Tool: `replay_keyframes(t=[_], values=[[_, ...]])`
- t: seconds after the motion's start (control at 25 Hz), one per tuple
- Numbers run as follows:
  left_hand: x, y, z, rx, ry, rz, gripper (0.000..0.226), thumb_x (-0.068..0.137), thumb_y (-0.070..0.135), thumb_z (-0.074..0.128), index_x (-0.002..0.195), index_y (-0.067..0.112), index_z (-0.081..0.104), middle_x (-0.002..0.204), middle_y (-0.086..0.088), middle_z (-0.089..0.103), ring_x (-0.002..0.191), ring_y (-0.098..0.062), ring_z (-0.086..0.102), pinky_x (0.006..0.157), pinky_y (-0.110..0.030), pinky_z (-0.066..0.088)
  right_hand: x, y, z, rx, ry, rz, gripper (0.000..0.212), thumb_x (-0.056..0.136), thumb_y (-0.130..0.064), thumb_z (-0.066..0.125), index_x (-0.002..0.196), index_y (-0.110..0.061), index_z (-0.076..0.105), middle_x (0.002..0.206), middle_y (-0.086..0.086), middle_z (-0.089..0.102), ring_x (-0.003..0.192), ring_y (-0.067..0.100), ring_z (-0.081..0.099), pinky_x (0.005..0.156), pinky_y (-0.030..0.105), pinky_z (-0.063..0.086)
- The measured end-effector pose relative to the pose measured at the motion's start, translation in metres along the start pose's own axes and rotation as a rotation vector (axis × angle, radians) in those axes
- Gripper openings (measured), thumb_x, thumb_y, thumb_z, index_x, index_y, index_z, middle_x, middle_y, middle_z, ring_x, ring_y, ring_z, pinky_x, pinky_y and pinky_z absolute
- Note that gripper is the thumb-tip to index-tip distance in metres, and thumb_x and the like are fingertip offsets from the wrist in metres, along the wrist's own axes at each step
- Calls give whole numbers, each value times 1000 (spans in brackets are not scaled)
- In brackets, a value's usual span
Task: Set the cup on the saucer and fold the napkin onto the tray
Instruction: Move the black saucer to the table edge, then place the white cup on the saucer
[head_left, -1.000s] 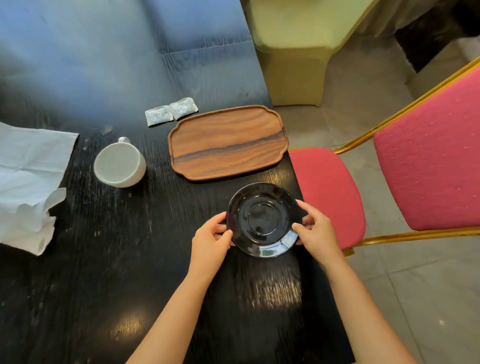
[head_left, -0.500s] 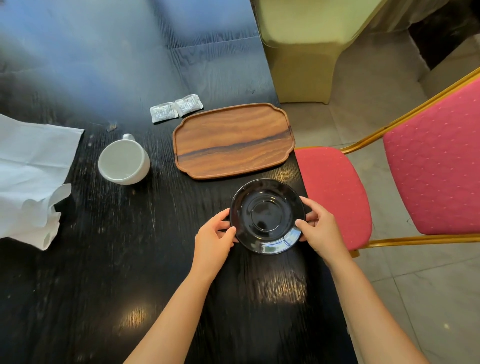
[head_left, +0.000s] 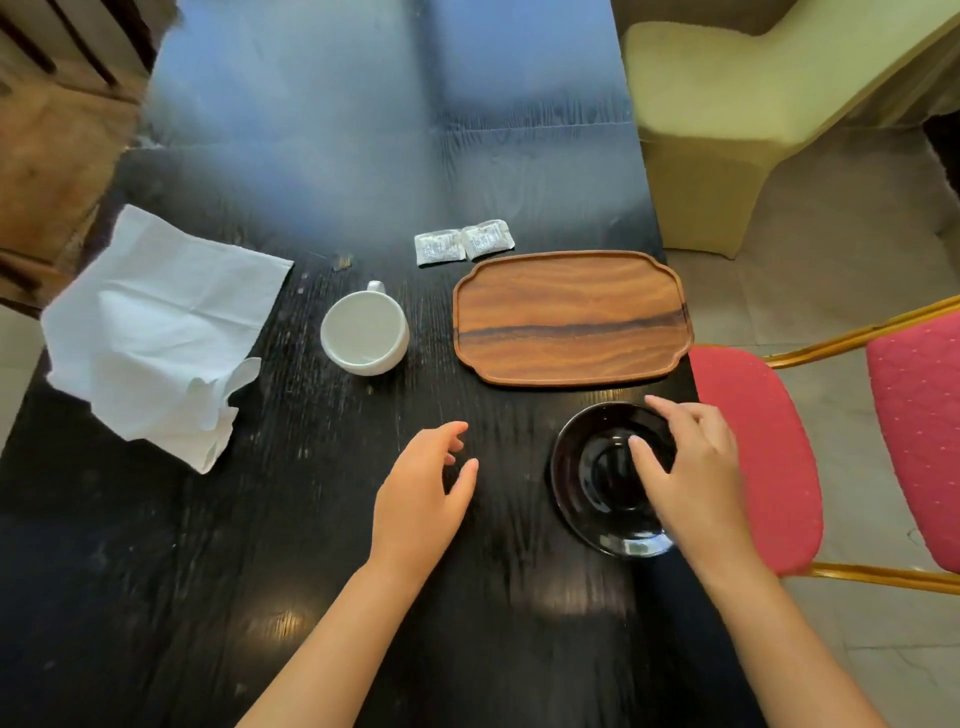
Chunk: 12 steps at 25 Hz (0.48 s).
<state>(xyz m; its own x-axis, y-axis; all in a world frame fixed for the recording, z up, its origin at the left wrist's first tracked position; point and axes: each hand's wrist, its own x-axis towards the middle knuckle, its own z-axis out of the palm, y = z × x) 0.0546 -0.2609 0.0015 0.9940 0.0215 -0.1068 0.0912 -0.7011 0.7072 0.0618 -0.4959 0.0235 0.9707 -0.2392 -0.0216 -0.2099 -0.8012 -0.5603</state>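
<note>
The black saucer (head_left: 584, 470) lies on the dark table near its right edge, just in front of the wooden tray (head_left: 571, 317). My right hand (head_left: 691, 473) covers the saucer's right half, thumb pressed into its well and fingers curled over the far right rim. My left hand (head_left: 421, 493) hovers open over bare table to the left of the saucer, touching nothing. An empty white cup (head_left: 363, 332) stands upright left of the tray, handle pointing away. The white napkin (head_left: 156, 332) lies unfolded and crumpled at the table's left edge.
Two small white packets (head_left: 462, 243) lie just behind the tray's far left corner. A red chair with a gold frame (head_left: 753, 447) stands against the table's right edge, and a pale covered chair (head_left: 727, 104) is at the far right.
My left hand has let go of the saucer and pulled away to the left. My right hand has slid further over the saucer. The view has widened toward the left.
</note>
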Motion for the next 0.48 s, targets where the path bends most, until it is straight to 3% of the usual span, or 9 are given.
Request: replay_keyframes(t=[0.12,0.24,0.36,0.48], values=[[27,-39,-43,282,171,61,54,79,20,70,129,15,50,130,-7,50,120,-22,48,89,-36,48,21,-62,52,-85,-69,-368,55,78,-18,70,129,-16,51,128,16,50,118,33,44,83,42,49],[58,-70,-69,492,121,48,69,76,22,74,137,16,41,149,-17,29,137,-33,28,97,-50,43,47,-113,103,-161,-154,-604,67,72,-15,74,134,-19,47,138,21,44,124,36,43,78,45,53],[79,-88,-77,591,23,141,67,72,19,76,133,15,48,151,-20,26,138,-37,28,85,-51,50,67,-143,136,-206,-263,-717,69,70,-8,73,133,-17,47,143,25,38,125,40,44,76,46,54],[90,-91,-78,523,14,148,42,75,17,74,115,12,60,147,-19,35,127,-36,46,69,-42,54,79,-152,152,-194,-351,-721,50,74,-5,69,123,-11,57,145,26,34,122,41,47,72,46,54]])
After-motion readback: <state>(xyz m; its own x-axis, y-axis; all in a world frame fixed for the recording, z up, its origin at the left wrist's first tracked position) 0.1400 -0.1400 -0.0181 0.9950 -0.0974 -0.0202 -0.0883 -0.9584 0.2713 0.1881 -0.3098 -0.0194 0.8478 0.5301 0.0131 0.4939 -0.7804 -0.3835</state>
